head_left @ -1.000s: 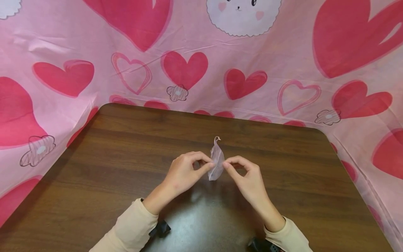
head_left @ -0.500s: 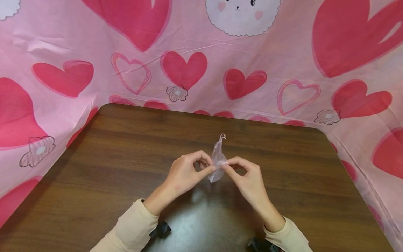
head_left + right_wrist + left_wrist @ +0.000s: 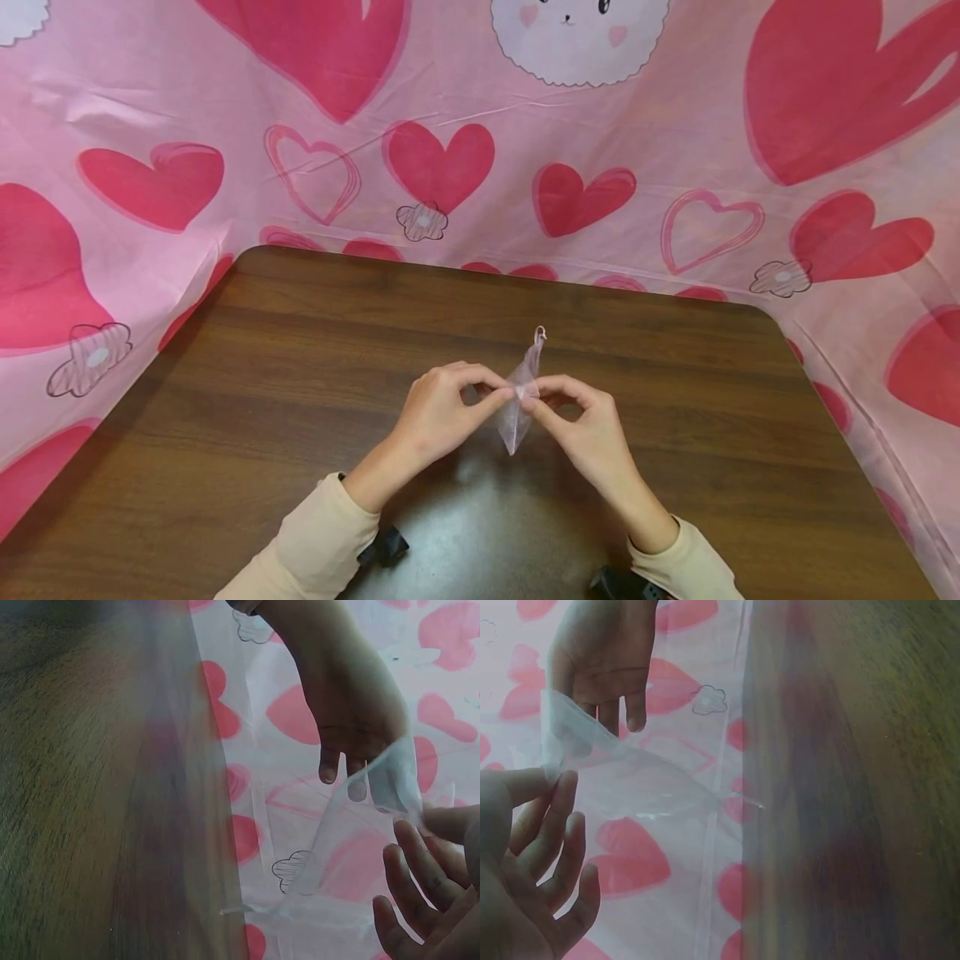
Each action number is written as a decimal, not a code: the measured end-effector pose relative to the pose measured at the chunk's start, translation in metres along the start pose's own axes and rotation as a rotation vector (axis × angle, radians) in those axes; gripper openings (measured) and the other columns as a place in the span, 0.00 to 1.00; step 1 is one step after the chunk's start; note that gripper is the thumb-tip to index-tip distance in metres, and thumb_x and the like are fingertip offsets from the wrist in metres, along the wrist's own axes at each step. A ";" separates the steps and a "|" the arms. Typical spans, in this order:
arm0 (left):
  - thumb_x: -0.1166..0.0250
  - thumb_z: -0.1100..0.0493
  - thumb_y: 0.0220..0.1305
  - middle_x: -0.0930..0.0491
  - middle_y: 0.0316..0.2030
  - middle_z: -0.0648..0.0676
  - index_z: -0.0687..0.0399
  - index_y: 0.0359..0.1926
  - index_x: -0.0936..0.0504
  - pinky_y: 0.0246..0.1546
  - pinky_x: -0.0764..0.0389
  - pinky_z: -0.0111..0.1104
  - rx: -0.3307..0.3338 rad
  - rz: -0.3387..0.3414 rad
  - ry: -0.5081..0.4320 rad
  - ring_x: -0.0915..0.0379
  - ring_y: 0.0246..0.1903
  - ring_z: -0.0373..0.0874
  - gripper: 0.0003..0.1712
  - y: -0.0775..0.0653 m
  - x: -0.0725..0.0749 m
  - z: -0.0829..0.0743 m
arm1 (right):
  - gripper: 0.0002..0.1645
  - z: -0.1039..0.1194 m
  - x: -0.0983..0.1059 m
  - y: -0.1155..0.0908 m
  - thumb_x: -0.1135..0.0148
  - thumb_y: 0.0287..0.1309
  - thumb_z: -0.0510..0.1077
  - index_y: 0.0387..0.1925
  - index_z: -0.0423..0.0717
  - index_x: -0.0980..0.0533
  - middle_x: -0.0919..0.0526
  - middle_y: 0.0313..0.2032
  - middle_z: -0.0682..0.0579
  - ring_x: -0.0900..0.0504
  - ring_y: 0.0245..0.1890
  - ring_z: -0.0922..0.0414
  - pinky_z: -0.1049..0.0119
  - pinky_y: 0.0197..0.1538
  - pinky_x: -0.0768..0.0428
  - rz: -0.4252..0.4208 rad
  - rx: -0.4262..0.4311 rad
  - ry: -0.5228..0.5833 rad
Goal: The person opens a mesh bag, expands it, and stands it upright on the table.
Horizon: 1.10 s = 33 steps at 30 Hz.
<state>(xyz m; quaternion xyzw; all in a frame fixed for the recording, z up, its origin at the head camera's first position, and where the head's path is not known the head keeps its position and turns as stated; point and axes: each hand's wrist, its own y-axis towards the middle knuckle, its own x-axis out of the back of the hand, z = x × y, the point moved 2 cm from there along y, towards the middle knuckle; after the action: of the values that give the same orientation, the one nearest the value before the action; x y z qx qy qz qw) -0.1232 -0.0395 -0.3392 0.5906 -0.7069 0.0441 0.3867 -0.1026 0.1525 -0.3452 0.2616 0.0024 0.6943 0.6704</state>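
Observation:
A small sheer whitish drawstring pouch (image 3: 514,429) hangs above the middle of the table, its looped cord (image 3: 540,333) at the far end. My left hand (image 3: 442,408) pinches one side of it between thumb and index finger. From the other side, my right hand (image 3: 592,425) pinches it the same way, and the fingertips of both hands nearly meet. In the left wrist view the see-through pouch (image 3: 649,780) tapers toward its cord, and the other left fingers are spread loosely. The right wrist view shows the pouch (image 3: 322,855) stretching away from the pinching fingers. I see nothing inside it.
A dark wooden table (image 3: 315,333) with rounded corners lies beneath the hands. Pink cloth (image 3: 465,83) printed with red hearts surrounds it on the back and sides. A black device (image 3: 386,546) sits at the left wrist, another (image 3: 626,583) at the right.
The hands have drawn closer together at the pouch. Its corded end has shifted right, and its near end now points down toward me. The forearms have barely moved.

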 end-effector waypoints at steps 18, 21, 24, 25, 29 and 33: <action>0.30 0.53 0.63 0.18 0.28 0.34 0.39 0.39 0.12 0.32 0.27 0.33 0.030 0.011 -0.011 0.24 0.30 0.32 0.04 -0.001 -0.001 0.002 | 0.06 0.003 0.006 0.003 0.24 0.50 0.37 0.28 0.49 0.16 0.15 0.27 0.57 0.19 0.31 0.58 0.66 0.40 0.25 -0.067 -0.020 0.000; 0.30 0.53 0.63 0.18 0.29 0.35 0.39 0.41 0.12 0.31 0.27 0.32 0.019 0.008 -0.009 0.24 0.29 0.35 0.05 -0.002 -0.001 0.002 | 0.05 0.002 0.006 0.003 0.25 0.52 0.37 0.29 0.48 0.16 0.15 0.27 0.56 0.19 0.31 0.58 0.65 0.39 0.24 -0.068 -0.010 0.003; 0.29 0.51 0.61 0.20 0.27 0.35 0.39 0.42 0.12 0.29 0.28 0.32 0.011 0.009 -0.006 0.27 0.27 0.34 0.08 -0.002 -0.001 0.001 | 0.04 0.002 0.005 0.003 0.26 0.53 0.37 0.31 0.46 0.15 0.14 0.28 0.55 0.19 0.31 0.59 0.65 0.39 0.23 -0.059 0.004 0.008; 0.28 0.50 0.60 0.21 0.26 0.35 0.39 0.42 0.12 0.28 0.29 0.31 0.008 0.009 -0.004 0.28 0.26 0.34 0.08 -0.002 -0.001 0.001 | 0.04 0.001 0.005 0.003 0.26 0.54 0.37 0.31 0.45 0.15 0.14 0.29 0.55 0.19 0.31 0.59 0.65 0.39 0.23 -0.055 0.010 0.007; 0.25 0.48 0.56 0.22 0.24 0.33 0.38 0.38 0.12 0.28 0.28 0.31 0.004 -0.010 -0.004 0.29 0.25 0.32 0.09 -0.001 -0.001 -0.001 | 0.03 0.000 0.003 0.001 0.28 0.55 0.37 0.33 0.45 0.15 0.14 0.29 0.56 0.19 0.32 0.59 0.65 0.40 0.23 -0.028 0.016 -0.012; 0.24 0.49 0.55 0.23 0.22 0.33 0.36 0.32 0.12 0.26 0.29 0.31 0.010 -0.064 0.033 0.29 0.23 0.32 0.04 -0.001 0.000 -0.001 | 0.03 0.000 0.001 -0.001 0.28 0.56 0.38 0.33 0.47 0.14 0.14 0.29 0.58 0.19 0.32 0.59 0.66 0.39 0.24 -0.013 0.009 -0.018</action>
<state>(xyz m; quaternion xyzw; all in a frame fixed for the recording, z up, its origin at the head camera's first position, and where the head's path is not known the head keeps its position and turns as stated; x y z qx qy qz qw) -0.1216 -0.0396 -0.3386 0.6141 -0.6808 0.0449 0.3967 -0.1019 0.1530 -0.3448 0.2707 0.0011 0.6877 0.6736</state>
